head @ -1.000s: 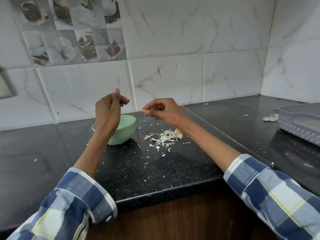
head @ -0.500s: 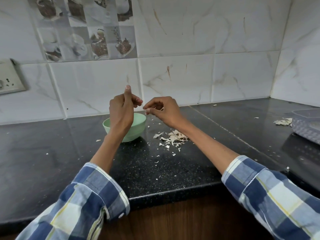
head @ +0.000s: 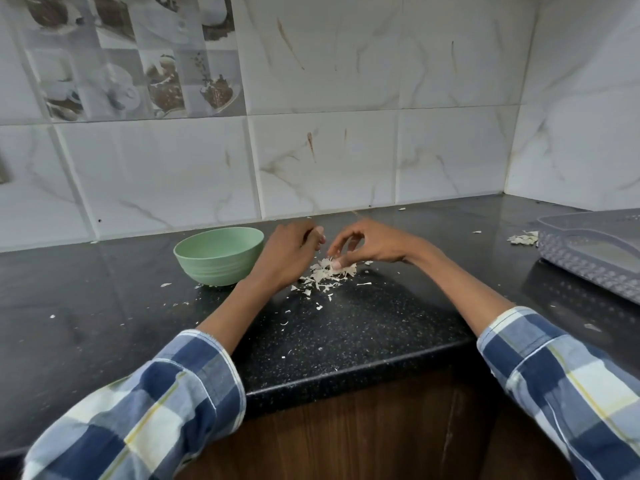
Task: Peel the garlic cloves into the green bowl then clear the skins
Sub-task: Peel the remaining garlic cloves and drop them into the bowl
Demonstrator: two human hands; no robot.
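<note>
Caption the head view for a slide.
Right hand reaches into garlic skins on a black counter; left hand sits beside the green bowl.

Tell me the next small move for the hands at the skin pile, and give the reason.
Probably pinch up a first clump of skins. The right hand has its fingertips curled down onto the pile of garlic skins beside the green bowl, and the left hand hovers next to it. Loose flakes still lie scattered on the black counter, so gathering looks due.
</note>
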